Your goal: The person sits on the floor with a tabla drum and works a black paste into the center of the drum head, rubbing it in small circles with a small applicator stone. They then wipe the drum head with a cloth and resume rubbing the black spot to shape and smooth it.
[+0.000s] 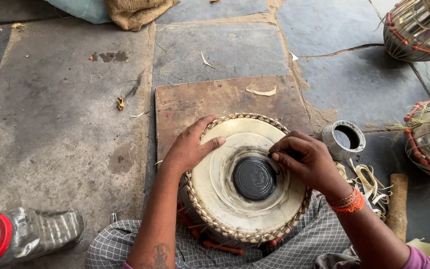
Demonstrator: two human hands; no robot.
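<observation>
Grey stone slabs (65,114) make up the floor, and a brown wooden board (200,99) lies flat on them in front of the seated person. Against the near edge of that board, resting on the checked cloth (314,239) over the lap, sits the drum (247,179), head up and tilted slightly toward the camera; its pale skin is ringed by a braided hoop, with a black round patch (254,178) near the middle.

The left hand (190,147) lies over the drum's far left rim, fingers spread and thumb flat on the skin, pressing rather than gripping. The right hand (302,159) is curled, fingertips pinched on something small and dark at the upper right edge of the patch; what it is I cannot tell.

To do this well, it seems best to keep the left palm firm so the drum does not turn, and to work the right fingertips in short, even strokes along the patch's edge, staying off the bare skin.

Two shiny metal drums (424,134) stand at the right, a short metal ring (344,142) just beside the right hand, and a red-capped plastic bottle (26,234) lies at lower left.
</observation>
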